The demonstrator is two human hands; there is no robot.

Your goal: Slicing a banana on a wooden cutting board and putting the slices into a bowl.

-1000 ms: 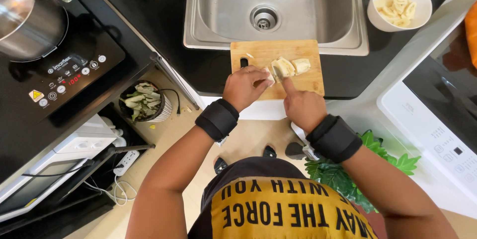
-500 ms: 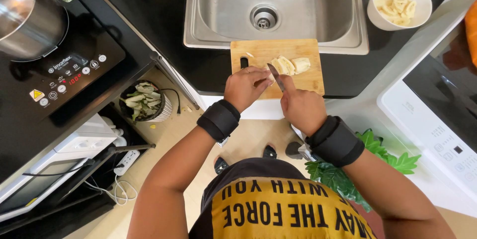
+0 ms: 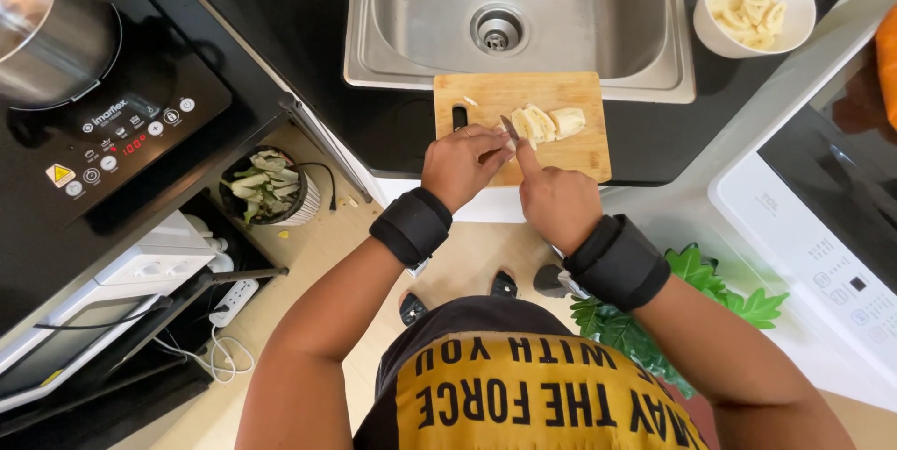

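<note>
head view, materials: a pale wooden cutting board (image 3: 561, 137), rectangular with a dark slot handle, is lying on the black glossy surface (image 3: 308, 48); cream-coloured peeled pieces (image 3: 547, 121), soft-looking and chunky, are sitting on the board's far half.
knife: a short knife (image 3: 509, 129) with a shiny metal blade is resting its edge beside the pieces.
sink: a brushed steel sink (image 3: 579, 1) with a round drain is lying just behind the board, touching its far edge.
bowl: a round white bowl (image 3: 799, 15) is holding more cream slices, at the sink's right corner.
room: a black induction cooker (image 3: 112, 142) is carrying a steel pot (image 3: 47, 39) at left; a white appliance (image 3: 822, 244) is standing at right; a beige floor is showing below with a small potted plant (image 3: 266, 188) and green leaves (image 3: 701, 300).
left hand: the left hand (image 3: 462, 165), wrist in a black band, is curling its fingers clenched at the board's near edge, by the knife's handle.
right hand: the right hand (image 3: 559, 205) is pointing its index finger onto the knife's blade, other fingers folded in.
</note>
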